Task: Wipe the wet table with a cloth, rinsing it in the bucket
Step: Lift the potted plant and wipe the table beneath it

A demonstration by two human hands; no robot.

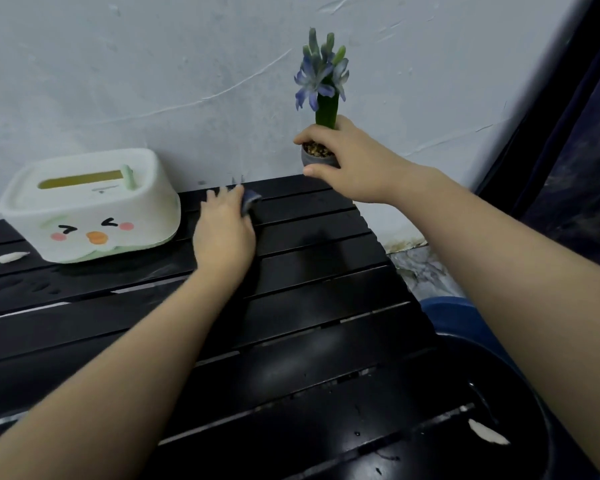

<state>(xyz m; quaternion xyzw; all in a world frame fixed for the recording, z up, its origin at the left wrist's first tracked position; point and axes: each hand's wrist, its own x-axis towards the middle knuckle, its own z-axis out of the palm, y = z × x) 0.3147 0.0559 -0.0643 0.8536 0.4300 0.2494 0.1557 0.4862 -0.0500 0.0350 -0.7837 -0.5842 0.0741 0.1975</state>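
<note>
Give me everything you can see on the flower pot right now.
The flower pot is small, round and grey, topped with brownish gravel. A thick green stem rises upright to blue-purple blossoms with green buds. The right hand holds it by the rim, lifted above the table's far right corner, near the wall.

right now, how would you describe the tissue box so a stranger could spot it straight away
Start at the black slatted table against the pale wall and look to its far left. The tissue box sits there near the wall, left of the left hand that presses the cloth. It is the only white and pale green thing, with a cartoon duck face on its front.
</note>
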